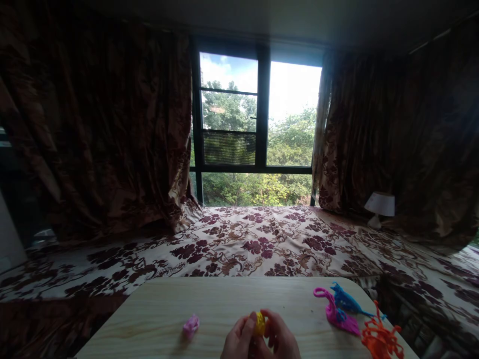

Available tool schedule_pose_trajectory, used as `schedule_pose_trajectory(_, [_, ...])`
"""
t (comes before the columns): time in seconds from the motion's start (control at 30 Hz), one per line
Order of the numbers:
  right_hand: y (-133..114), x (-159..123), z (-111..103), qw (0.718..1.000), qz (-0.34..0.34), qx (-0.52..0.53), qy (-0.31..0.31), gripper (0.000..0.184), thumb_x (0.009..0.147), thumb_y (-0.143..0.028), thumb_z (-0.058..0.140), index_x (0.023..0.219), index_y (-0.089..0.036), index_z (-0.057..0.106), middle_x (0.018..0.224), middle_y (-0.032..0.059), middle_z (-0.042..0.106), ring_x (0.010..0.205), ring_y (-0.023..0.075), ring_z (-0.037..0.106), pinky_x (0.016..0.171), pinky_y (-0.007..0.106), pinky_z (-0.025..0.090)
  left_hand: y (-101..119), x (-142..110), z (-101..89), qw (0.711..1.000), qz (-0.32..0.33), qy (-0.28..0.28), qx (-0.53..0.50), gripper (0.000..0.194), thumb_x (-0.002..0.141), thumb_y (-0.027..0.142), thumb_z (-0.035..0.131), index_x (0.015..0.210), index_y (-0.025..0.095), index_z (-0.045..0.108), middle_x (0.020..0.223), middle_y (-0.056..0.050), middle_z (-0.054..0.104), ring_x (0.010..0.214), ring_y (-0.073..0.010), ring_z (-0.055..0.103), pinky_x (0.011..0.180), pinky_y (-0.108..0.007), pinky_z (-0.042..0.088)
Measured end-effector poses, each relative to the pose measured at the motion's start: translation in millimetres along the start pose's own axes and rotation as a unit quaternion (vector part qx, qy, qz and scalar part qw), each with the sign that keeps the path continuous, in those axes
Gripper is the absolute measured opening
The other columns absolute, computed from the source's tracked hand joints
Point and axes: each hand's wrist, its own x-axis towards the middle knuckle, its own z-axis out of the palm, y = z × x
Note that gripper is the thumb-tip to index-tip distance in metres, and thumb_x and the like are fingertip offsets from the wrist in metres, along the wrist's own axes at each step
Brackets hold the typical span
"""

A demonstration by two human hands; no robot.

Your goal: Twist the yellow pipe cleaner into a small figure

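Note:
At the near edge of the table, my left hand [238, 340] and my right hand [280, 336] come together around a small yellow lump of modelling clay [259, 324]. Fingers of both hands press on it, and its lower part is partly hidden by them. To the left lies a pink, wrinkled lump [191, 325], apart from my hands. On the right side of the table sit a magenta swan-like clay figure [333, 311], a blue figure [348, 300] touching it from behind, and an orange figure with many thin strands [380, 335].
The pale wooden table [164, 304] has rounded far corners. Beyond it spreads a ledge covered in floral cloth [239, 244], with a white lamp [379, 204] at the right. Dark patterned curtains [130, 124] flank a window [263, 119] with trees outside.

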Motion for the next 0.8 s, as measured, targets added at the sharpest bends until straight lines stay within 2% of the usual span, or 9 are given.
schedule_pose_trajectory(0.17, [-3.2,0.3,-1.2,1.0,-0.017,0.005,-0.005,0.046,0.06,-0.026,0.062,0.105,-0.024,0.053,0.059,-0.0041,0.053,0.04,0.0074,0.04,0.036,0.017,0.033,-8.4,6.5,-10.7,1.0,0.013,0.004,0.008,0.031,0.063,0.046,0.064,0.07,0.017,0.065,0.062,-0.003,0.064,0.062,-0.0186,0.058,0.057,-0.027,0.046])
schedule_pose_trajectory(0.33, [-4.0,0.2,-1.5,1.0,-0.014,-0.013,-0.02,0.042,0.055,-0.02,0.059,0.097,-0.022,0.054,0.058,-0.005,0.049,0.043,0.0082,0.041,0.038,0.017,0.033,-3.1,1.6,-8.6,0.998,0.034,-0.028,0.052,0.033,0.069,0.047,0.056,0.072,0.016,0.064,0.063,-0.002,0.062,0.063,-0.0171,0.055,0.064,-0.027,0.044])
schedule_pose_trajectory(0.43, [-4.8,-0.1,0.1,0.998,-0.008,-0.037,-0.043,0.033,0.056,-0.018,0.056,0.089,-0.02,0.054,0.053,-0.0068,0.043,0.042,0.0075,0.036,0.037,0.017,0.028,-7.6,2.7,-8.0,0.995,0.022,-0.042,0.091,0.039,0.068,0.053,0.052,0.066,0.015,0.062,0.059,-0.001,0.06,0.06,-0.0159,0.052,0.061,-0.027,0.042])
schedule_pose_trajectory(0.53, [-6.2,-1.0,3.5,0.996,0.0,-0.062,-0.062,0.013,0.06,-0.02,0.054,0.072,-0.02,0.05,0.048,-0.0089,0.034,0.039,0.0065,0.03,0.036,0.018,0.021,-23.4,12.0,-15.9,0.995,0.013,-0.045,0.087,0.034,0.066,0.05,0.055,0.062,0.016,0.058,0.055,0.001,0.056,0.057,-0.014,0.049,0.055,-0.025,0.04])
schedule_pose_trajectory(0.6, [-7.8,-2.0,5.5,0.995,0.003,-0.081,-0.065,0.008,0.062,-0.022,0.052,0.065,-0.021,0.045,0.046,-0.0095,0.029,0.038,0.0063,0.028,0.037,0.019,0.019,-34.6,18.7,-22.5,0.996,0.005,-0.038,0.075,0.031,0.065,0.047,0.058,0.062,0.016,0.056,0.053,0.002,0.055,0.055,-0.0131,0.049,0.053,-0.024,0.038])
schedule_pose_trajectory(0.7, [-11.4,-2.7,5.0,0.992,0.008,-0.111,-0.057,0.008,0.061,-0.02,0.051,0.061,-0.021,0.043,0.046,-0.0087,0.031,0.039,0.0072,0.031,0.039,0.02,0.021,-40.5,21.1,-25.2,0.997,0.006,-0.029,0.07,0.029,0.064,0.044,0.06,0.06,0.017,0.053,0.052,0.003,0.053,0.053,-0.0119,0.047,0.051,-0.023,0.037])
schedule_pose_trajectory(0.8, [-18.0,-1.0,-0.3,0.993,0.016,-0.113,-0.035,0.007,0.061,-0.018,0.051,0.059,-0.02,0.045,0.048,-0.0063,0.039,0.043,0.0092,0.037,0.044,0.021,0.027,-29.7,12.9,-16.9,0.996,0.005,-0.038,0.078,0.029,0.064,0.043,0.061,0.056,0.017,0.05,0.051,0.004,0.051,0.054,-0.0116,0.047,0.051,-0.022,0.037])
